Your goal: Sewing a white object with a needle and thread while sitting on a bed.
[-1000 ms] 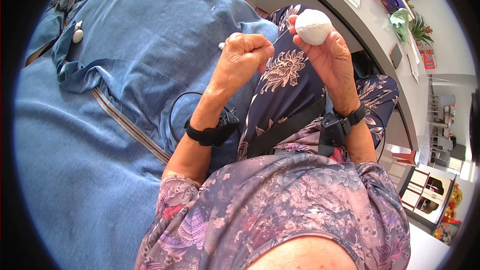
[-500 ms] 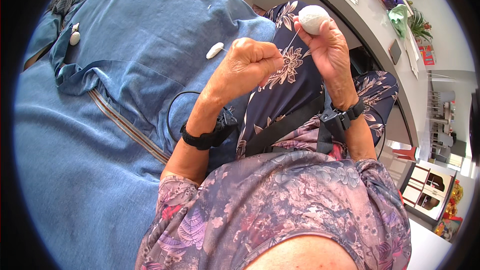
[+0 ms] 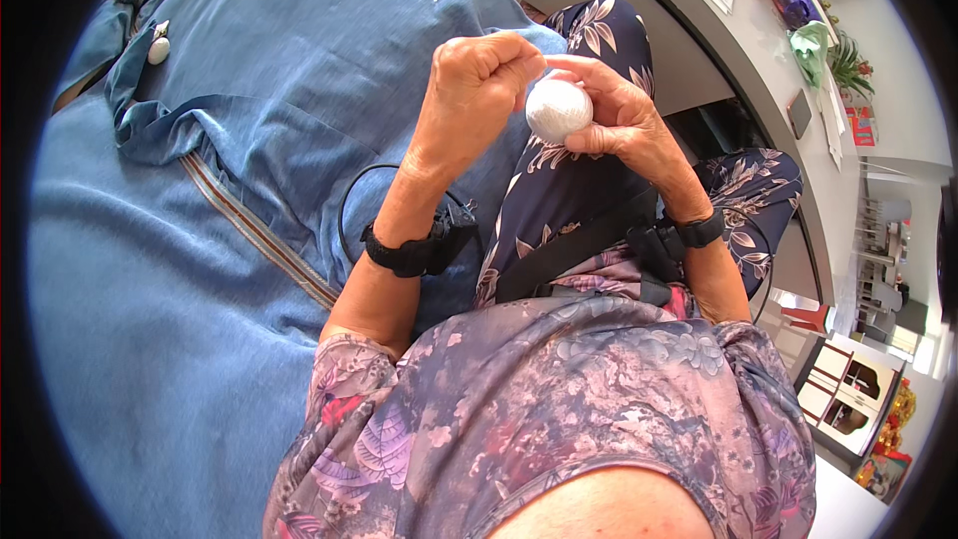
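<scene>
My right hand (image 3: 629, 125) holds a round white ball of wound thread (image 3: 559, 111) above my lap, thumb below it and index finger reaching over its top. On the left, my left hand (image 3: 474, 90) is closed in a pinch, its fingertips meeting my right index fingertip just above the ball. The thread it pinches is too fine to make out now; half a second ago it ran between the hand and the ball. Beneath both hands lie dark patterned trousers (image 3: 529, 210) and a blue cloth (image 3: 269, 80).
The blue cloth covers the left side, with a striped band (image 3: 254, 225) and a small white egg-shaped thing (image 3: 158, 50) at its far left. A curved grey desk (image 3: 689, 30) stands at the right, bearing papers, a phone (image 3: 799, 114) and a green bag (image 3: 810, 45).
My right hand has brought the ball left and nearer, up against my left hand, which has risen slightly. A small white oblong thing on the blue cloth is out of sight now.
</scene>
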`<state>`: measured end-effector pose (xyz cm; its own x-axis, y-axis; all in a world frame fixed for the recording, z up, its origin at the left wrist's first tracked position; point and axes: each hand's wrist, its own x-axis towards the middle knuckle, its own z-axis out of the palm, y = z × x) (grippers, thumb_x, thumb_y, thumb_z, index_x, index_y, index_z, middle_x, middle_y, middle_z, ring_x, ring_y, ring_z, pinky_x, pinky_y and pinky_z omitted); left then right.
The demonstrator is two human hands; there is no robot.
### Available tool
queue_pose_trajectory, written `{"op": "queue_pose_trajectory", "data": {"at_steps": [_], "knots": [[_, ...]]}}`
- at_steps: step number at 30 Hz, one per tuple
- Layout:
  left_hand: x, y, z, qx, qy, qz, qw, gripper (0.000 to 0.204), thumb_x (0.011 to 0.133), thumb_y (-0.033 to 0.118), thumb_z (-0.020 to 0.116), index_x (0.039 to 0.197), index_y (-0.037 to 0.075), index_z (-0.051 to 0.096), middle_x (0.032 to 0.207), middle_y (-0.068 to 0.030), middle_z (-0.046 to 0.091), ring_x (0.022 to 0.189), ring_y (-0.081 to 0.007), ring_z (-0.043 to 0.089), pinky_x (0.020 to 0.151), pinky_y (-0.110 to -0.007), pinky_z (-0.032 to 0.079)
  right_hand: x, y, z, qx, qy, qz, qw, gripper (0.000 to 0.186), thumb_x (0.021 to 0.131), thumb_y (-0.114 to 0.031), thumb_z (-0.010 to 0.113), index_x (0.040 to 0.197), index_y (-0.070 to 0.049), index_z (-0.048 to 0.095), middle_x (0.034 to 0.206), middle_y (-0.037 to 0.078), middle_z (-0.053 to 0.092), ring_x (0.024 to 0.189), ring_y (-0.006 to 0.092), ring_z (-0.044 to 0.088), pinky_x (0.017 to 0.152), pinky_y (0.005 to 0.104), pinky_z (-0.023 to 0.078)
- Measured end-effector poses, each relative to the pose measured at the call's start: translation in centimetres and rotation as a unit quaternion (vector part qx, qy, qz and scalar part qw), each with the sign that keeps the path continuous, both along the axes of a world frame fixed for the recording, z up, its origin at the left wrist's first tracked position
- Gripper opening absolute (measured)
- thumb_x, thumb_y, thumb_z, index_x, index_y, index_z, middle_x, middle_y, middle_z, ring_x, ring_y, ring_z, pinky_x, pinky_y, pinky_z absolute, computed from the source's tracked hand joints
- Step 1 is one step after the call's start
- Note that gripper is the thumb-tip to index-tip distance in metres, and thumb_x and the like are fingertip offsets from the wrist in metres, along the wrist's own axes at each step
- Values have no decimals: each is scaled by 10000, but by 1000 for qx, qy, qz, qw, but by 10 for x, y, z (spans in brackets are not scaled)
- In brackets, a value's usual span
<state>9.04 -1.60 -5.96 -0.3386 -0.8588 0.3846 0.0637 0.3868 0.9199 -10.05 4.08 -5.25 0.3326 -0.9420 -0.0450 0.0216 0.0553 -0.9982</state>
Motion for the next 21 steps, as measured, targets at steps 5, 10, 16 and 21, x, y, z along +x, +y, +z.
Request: {"op": "queue_pose_trajectory", "data": {"at_steps": [5, 10, 16, 21], "knots": [[2, -3, -5, 31, -19, -4, 999, 102, 823, 36, 625, 744, -15, 666, 537, -10, 541, 482, -54, 461, 456, -218, 360, 2, 2, 11, -2, -70, 14, 997, 734, 694, -95, 796, 1341, -75, 450, 1136, 81, 554, 1034, 178, 577, 897, 283, 501], [-1, 0, 1, 134, -11, -53, 989, 114, 789, 34, 620, 716, -33, 676, 505, -37, 562, 448, -65, 481, 438, -249, 381, -7, 2, 10, 18, -117, 18, 993, 717, 724, -228, 789, 1319, -12, 451, 1190, 105, 573, 1080, 190, 573, 955, 329, 467], [-4, 2, -5, 128, -57, -89, 986, 123, 837, 80, 625, 758, 9, 688, 517, -1, 539, 457, -29, 439, 421, -190, 318, -6, -6, 11, -34, -247, -44, 967, 622, 816, -262, 709, 1298, 22, 438, 1275, 225, 520, 1154, 266, 544, 963, 383, 463], [-7, 5, -5, 112, -69, -113, 985, 120, 832, 75, 630, 765, -5, 690, 515, -4, 541, 464, -40, 461, 436, -212, 340, -23, -14, 2, -48, -256, -75, 962, 591, 872, -320, 631, 1266, 72, 429, 1264, 276, 507, 1190, 317, 519, 980, 448, 453]]}}
